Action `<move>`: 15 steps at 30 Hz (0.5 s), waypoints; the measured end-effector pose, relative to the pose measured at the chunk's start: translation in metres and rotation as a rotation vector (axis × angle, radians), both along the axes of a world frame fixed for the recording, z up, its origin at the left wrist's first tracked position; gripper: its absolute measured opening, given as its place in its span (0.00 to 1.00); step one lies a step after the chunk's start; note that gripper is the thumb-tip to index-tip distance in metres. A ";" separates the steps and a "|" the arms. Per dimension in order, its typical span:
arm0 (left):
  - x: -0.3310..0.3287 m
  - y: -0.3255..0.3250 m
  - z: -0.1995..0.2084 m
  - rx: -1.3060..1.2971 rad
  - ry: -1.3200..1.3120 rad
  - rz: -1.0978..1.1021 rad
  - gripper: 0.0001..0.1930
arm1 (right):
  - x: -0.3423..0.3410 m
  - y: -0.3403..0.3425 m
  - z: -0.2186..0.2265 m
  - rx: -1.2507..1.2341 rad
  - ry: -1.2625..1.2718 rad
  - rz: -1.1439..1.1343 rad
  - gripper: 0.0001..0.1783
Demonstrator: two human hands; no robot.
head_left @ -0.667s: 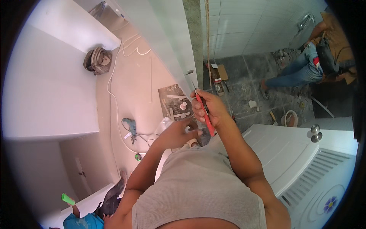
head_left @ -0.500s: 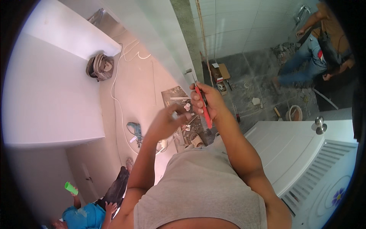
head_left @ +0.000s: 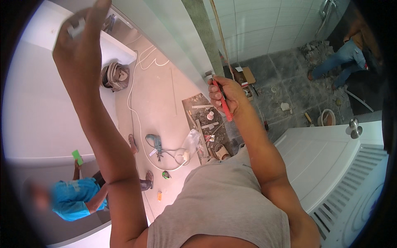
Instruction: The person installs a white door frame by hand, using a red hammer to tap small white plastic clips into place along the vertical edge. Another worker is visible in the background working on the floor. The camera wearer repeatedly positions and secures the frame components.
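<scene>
My right hand is closed around a red utility knife with a black strip along its handle. The knife's front end meets the pale door frame beside a small metal plate set into its edge. My left hand is raised far to the upper left, over the white cabinet. Between its bent fingers shows a small whitish piece, too blurred to name.
A person in a blue shirt holds a green thing at lower left. Another person in jeans stands by rubble. A drill, cables, a bag and a bucket lie around. A white door stands at right.
My left hand has swung from beside the knife to the upper left. My right hand stays at the door frame with the knife. The person in blue has shifted upward in view.
</scene>
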State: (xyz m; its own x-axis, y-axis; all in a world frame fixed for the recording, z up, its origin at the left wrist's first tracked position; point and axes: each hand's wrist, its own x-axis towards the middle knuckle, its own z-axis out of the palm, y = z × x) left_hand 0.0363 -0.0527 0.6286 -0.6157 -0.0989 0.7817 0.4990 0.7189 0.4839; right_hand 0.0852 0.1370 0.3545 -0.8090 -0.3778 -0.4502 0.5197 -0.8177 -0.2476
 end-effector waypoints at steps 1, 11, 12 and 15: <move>-0.002 0.006 0.008 0.003 0.072 -0.009 0.31 | 0.000 0.001 0.002 0.062 0.021 0.020 0.14; -0.022 0.064 0.022 0.229 0.302 -0.379 0.45 | 0.032 -0.008 0.012 0.364 0.051 0.033 0.13; -0.024 0.062 0.022 0.243 0.302 -0.384 0.46 | 0.031 -0.010 0.012 0.325 0.036 0.016 0.13; -0.022 0.062 0.018 0.254 0.298 -0.405 0.47 | 0.022 -0.015 0.014 0.396 0.133 -0.037 0.12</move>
